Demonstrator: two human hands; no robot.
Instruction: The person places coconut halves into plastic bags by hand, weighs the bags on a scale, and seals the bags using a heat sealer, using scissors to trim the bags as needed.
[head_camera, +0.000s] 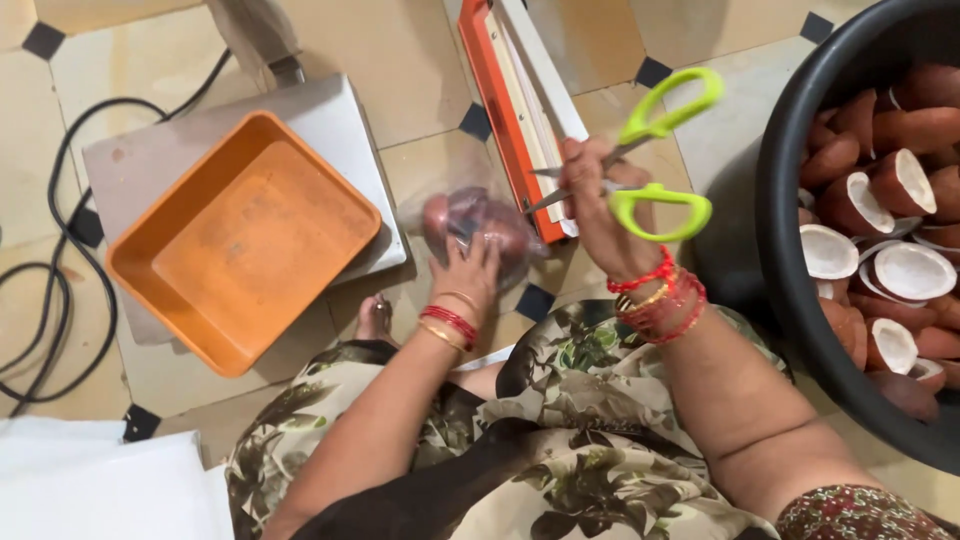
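Left hand (468, 272) on bagged coconut (480, 228); right hand (598, 205) grips scissors (655, 150).

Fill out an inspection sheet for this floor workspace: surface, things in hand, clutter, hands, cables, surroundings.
Surface: tiled floor, beige with small dark corner tiles.
Things in hand: clear bag of brown pieces on the floor; scissors with lime-green handles.
Clutter: empty orange tray resting on a flat grey platform; orange sealer-like device beside the bag.
Hands: left hand presses on the bag; right hand grips the scissors.
Cables: black cable looping at the left.
Surroundings: large black tub of halved coconut pieces at the right; white sheet lower left.
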